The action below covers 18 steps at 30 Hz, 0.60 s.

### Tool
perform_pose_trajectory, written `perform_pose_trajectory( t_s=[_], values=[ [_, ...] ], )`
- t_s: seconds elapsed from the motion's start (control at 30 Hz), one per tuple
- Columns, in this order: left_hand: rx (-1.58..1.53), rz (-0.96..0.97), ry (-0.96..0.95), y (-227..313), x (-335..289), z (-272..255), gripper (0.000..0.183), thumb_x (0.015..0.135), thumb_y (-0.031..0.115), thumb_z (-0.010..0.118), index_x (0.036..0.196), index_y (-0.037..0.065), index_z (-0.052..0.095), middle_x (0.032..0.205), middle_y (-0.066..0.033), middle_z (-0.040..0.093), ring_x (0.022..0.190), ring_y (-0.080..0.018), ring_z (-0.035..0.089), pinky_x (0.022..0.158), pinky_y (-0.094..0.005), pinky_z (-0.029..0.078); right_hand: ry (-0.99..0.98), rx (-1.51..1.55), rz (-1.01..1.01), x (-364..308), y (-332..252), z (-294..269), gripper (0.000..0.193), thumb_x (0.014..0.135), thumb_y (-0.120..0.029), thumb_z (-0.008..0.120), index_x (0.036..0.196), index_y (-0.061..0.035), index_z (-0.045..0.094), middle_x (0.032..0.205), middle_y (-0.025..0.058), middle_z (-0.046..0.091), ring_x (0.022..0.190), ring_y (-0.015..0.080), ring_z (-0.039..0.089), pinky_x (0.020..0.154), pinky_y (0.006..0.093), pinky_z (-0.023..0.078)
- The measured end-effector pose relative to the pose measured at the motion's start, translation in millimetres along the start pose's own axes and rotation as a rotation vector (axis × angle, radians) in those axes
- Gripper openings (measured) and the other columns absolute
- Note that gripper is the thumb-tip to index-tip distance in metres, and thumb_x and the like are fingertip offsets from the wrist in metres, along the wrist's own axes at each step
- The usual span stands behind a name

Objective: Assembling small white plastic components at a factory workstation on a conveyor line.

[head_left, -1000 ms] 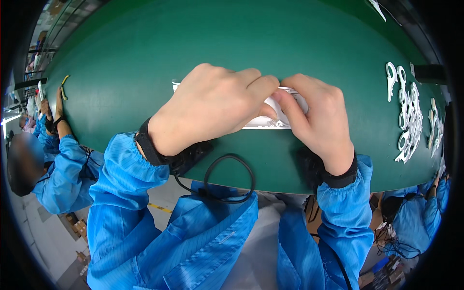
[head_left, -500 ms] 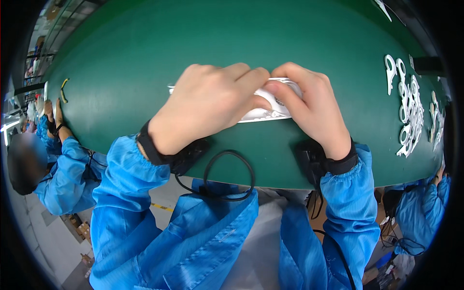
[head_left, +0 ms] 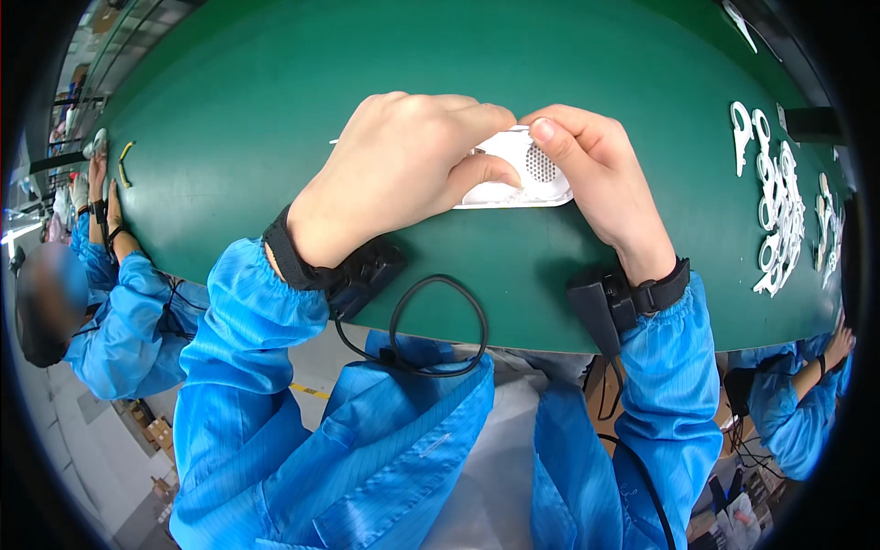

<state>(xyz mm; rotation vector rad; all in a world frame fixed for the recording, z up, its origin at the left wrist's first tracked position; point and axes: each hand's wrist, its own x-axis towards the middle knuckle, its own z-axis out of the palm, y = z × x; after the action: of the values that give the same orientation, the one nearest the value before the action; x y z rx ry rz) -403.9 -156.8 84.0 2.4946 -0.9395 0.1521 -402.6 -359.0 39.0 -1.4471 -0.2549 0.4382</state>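
Observation:
A white plastic shell (head_left: 513, 145) with a round patch of small holes at its right end is held over the green table. My left hand (head_left: 399, 170) is closed on its left part, thumb across the front and fingers at the back edge, hiding that end. My right hand (head_left: 596, 165) grips the right end, with its thumb near the far edge above the holes and the fingers curled behind. Black straps with small black boxes are on both wrists, and a thin white tip (head_left: 334, 141) shows beyond my left hand.
On the right of the green table (head_left: 440, 55) lies a pile of white ring-ended plastic parts (head_left: 777, 215), with more parts (head_left: 828, 229) beyond it. A yellow-and-black strip (head_left: 125, 163) lies at the left. Co-workers in blue sit on both sides. A black cable (head_left: 440, 280) loops at the near edge.
Both hands have moved slightly away from me with the white shell. The right thumb has shifted to the far edge, so the patch of holes now shows.

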Motion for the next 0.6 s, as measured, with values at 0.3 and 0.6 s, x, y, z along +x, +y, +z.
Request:
perform_pose_trajectory(
  t_s=[0.3, 0.6],
  values=[
    [-0.01, -0.077, -0.131, -8, -2, 5, 0.033, 0.073, 0.019, 0.079, 0.101, 0.005, 0.069, 0.088, -0.0099, 0.068, 0.079, -0.0314, 0.065, 0.069, -0.0384, 0.052, 0.277, -0.558, -0.321, -11, -12, -19, 0.014, 0.091, -0.009, 0.062, 0.099, 0.0016, 0.066, 0.087, 0.006, 0.064, 0.078, 0.0129, 0.057, 0.069, 0.0267, 0.046],
    [0.004, 0.103, -0.01, -14, -7, 6, 0.026, 0.073, 0.01, 0.076, 0.098, 0.008, 0.071, 0.091, -0.0057, 0.065, 0.083, -0.0258, 0.064, 0.072, -0.0363, 0.051, 0.112, -0.805, -0.415, -26, -6, -10, 0.013, 0.083, -0.003, 0.065, 0.096, -0.0011, 0.068, 0.096, 0.0107, 0.062, 0.091, 0.0287, 0.057, 0.08, 0.0368, 0.048]
  ],
)
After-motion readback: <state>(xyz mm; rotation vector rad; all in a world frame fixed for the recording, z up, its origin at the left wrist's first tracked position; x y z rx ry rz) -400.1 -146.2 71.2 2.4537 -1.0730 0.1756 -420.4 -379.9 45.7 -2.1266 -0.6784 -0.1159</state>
